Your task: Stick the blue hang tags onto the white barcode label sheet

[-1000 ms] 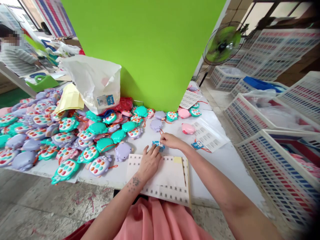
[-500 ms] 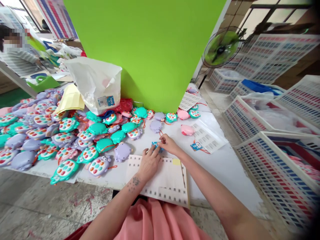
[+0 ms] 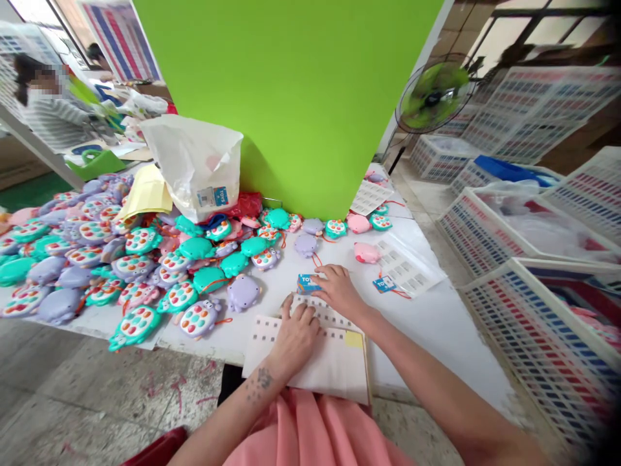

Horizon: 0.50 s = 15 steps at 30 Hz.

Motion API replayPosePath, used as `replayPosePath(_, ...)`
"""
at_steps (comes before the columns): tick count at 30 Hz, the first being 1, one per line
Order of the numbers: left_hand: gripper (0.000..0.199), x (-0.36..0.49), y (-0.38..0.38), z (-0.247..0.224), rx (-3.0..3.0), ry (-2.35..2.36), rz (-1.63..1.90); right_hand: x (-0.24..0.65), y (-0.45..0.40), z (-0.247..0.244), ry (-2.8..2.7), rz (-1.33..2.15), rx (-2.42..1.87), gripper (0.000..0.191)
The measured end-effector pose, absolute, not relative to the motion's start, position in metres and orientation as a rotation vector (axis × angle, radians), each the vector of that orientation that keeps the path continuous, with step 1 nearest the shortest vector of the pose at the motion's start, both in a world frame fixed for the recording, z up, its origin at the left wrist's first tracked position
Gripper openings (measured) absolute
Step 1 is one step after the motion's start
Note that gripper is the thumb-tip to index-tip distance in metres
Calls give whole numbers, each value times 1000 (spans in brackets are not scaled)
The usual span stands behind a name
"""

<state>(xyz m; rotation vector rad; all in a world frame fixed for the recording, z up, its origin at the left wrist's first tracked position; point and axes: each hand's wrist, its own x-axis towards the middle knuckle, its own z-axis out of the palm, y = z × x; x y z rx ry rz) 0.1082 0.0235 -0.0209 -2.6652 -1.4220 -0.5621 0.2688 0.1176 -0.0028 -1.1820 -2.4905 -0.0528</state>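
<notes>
White sheets with rows of small dark marks [image 3: 334,366] lie at the table's front edge, a yellow patch at their right. My left hand [image 3: 295,333] rests on them, its fingers spread and slightly bent. Just beyond, my right hand [image 3: 339,291] lies palm down with fingers spread over the right part of a blue card [image 3: 305,283]. A cord runs from there to a purple toy [image 3: 306,245]. Another blue card [image 3: 385,283] lies to the right, below a pink toy [image 3: 367,252] and beside a label sheet [image 3: 402,264].
Purple, teal and pink toys [image 3: 140,267] are heaped at the left. A white bag [image 3: 194,162] stands before a green panel [image 3: 291,97]. Crates [image 3: 538,336] and a fan [image 3: 434,97] are at the right. A person [image 3: 58,116] sits far left.
My left hand has come back toward me onto the sheets. My right hand has opened from a pinch and flattened over the card. An upper sheet has shifted, and the view has turned slightly.
</notes>
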Motion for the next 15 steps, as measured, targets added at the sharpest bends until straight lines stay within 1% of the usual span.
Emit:
replayPosePath(2, 13, 108, 22, -28, -2668, -1441, -564, 267, 111, -3, -2542, -152, -1154, 32)
replayPosePath(6, 12, 106, 23, -35, -2659, -1456, -566, 266, 105, -8, -2578, -316, -1014, 21)
replayPosePath(9, 14, 104, 22, -35, -2654, -1461, -573, 267, 104, -13, -2569, -413, -919, 22)
replayPosePath(15, 14, 103, 20, -33, -2644, -1468, -593, 267, 103, -19, -2525, -422, -906, 19)
